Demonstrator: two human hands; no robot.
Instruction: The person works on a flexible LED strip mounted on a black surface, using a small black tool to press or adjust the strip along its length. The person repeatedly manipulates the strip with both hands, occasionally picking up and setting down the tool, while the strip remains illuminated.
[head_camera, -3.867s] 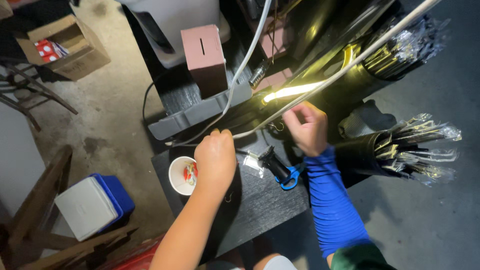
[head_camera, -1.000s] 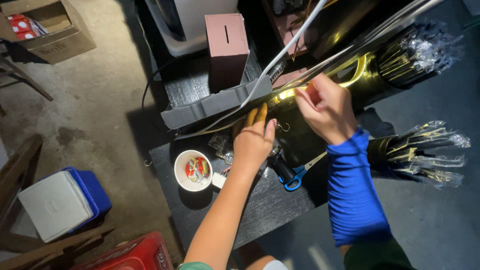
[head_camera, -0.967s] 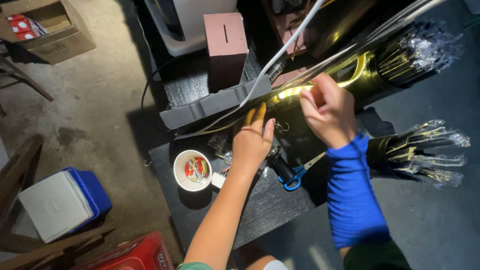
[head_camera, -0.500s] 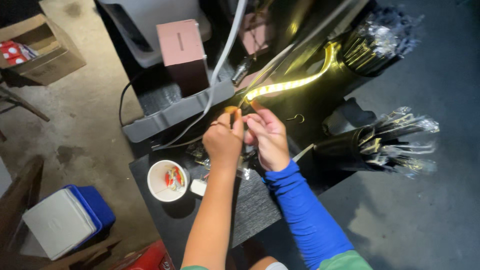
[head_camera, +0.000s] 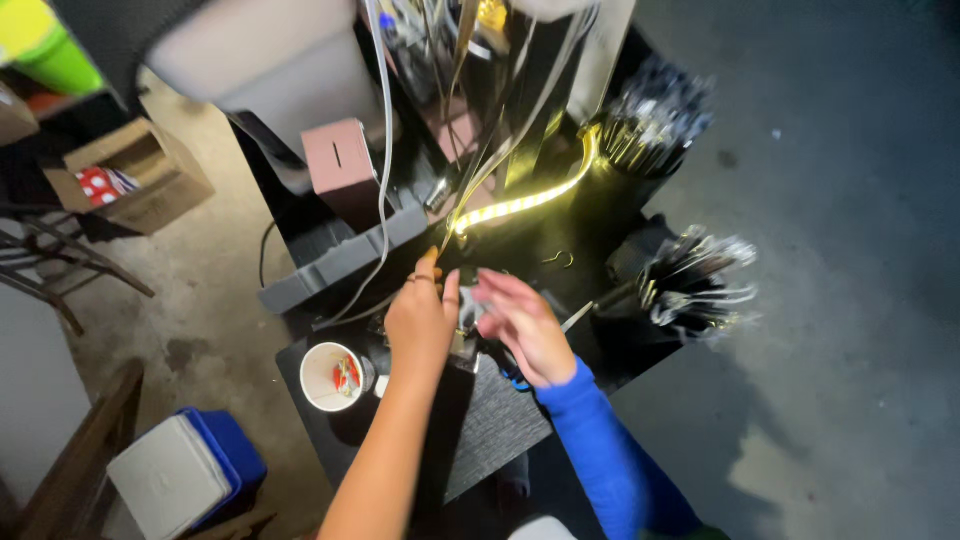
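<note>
A white paper cup (head_camera: 330, 376) stands near the tabletop's (head_camera: 500, 430) left edge. Just right of it, the left hand (head_camera: 421, 318) pinches the lower end of thin metal strips (head_camera: 478, 190) between fingertips, close to the lit yellow light strip (head_camera: 530, 198) toward the far edge. The right hand (head_camera: 527, 328), blurred, hovers open-fingered beside it, holding nothing I can make out.

hands: 2, bare left hand (head_camera: 420, 322) and right hand (head_camera: 527, 328) in a blue sleeve | glowing yellow light strip (head_camera: 520, 200): 1 | white paper cup (head_camera: 331, 377): 1 | pink slotted box (head_camera: 341, 168): 1 | open cardboard box (head_camera: 130, 178): 1 | blue cooler with white lid (head_camera: 185, 470): 1 | bundles of clear-wrapped sticks (head_camera: 695, 285): 2
</note>
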